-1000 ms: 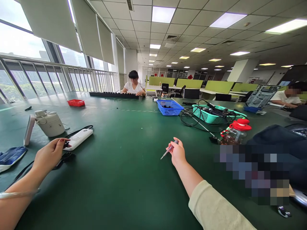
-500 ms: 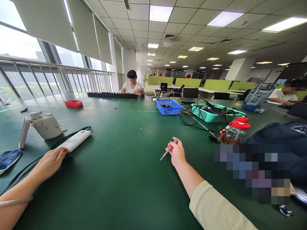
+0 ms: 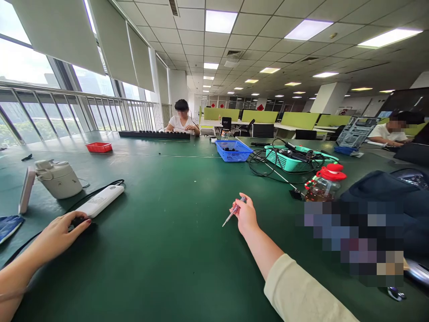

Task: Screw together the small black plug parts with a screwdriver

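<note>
In my right hand (image 3: pixel 247 217) is a slim screwdriver (image 3: pixel 234 210) with a clear, purplish handle. My fingers pinch the handle, and the tip points down and left above the green table (image 3: pixel 161 250). At the left, my left hand (image 3: pixel 58 235) curls its thumb and fingers round a small black object (image 3: pixel 77 222), partly hidden under them, whose kind I cannot make out. A white power strip (image 3: pixel 102 200) with a black cord lies just beyond those fingertips.
White flask (image 3: pixel 60 179) and propped phone (image 3: pixel 27 190) stand at the left. Farther off are a red tray (image 3: pixel 99 148), blue basket (image 3: pixel 231 154) and green basket (image 3: pixel 284 162) of cables. A red-lidded bottle (image 3: pixel 323 185) and dark bag (image 3: pixel 378 192) are at the right. Two people sit beyond.
My left hand has shifted slightly left and down, its thumb and index finger now parted around the black object. My right hand keeps the screwdriver in nearly the same place. The view has turned slightly.
</note>
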{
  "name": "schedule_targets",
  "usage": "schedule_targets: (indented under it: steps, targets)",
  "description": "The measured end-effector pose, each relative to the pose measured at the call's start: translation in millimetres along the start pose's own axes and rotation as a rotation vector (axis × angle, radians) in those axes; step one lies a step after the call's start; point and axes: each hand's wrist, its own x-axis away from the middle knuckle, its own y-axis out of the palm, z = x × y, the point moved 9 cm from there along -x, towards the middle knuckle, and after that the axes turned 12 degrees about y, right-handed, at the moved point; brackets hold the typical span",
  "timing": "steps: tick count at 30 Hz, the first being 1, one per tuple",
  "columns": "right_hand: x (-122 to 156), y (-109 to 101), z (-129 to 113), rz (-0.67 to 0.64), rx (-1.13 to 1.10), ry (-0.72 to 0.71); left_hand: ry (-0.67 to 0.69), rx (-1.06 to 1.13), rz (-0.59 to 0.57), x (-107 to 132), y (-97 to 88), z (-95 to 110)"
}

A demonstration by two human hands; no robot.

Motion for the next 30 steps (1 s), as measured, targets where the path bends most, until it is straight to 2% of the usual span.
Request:
schedule_targets:
  steps: [4, 11, 18, 25, 30]
  targets:
    - [1, 0, -1, 0.001, 0.001, 0.002, -0.06, 0.062, -0.089, 1, 11.5, -3]
    - [4, 1, -1, 0.006, -0.001, 0.017, -0.025, 0.031, -0.059, 0, 9.5, 1]
    - [5, 1, -2, 0.012, 0.008, 0.022, -0.028, -0.008, -0.122, 1, 6.9, 14]
    - [4, 1, -1, 0.008, 0.012, 0.012, -0.006, 0.014, -0.121, 1, 1.8, 29]
    - [3, 1, -1, -0.009, 0.02, 0.004, -0.012, 0.019, -0.117, -1, 6.9, 23]
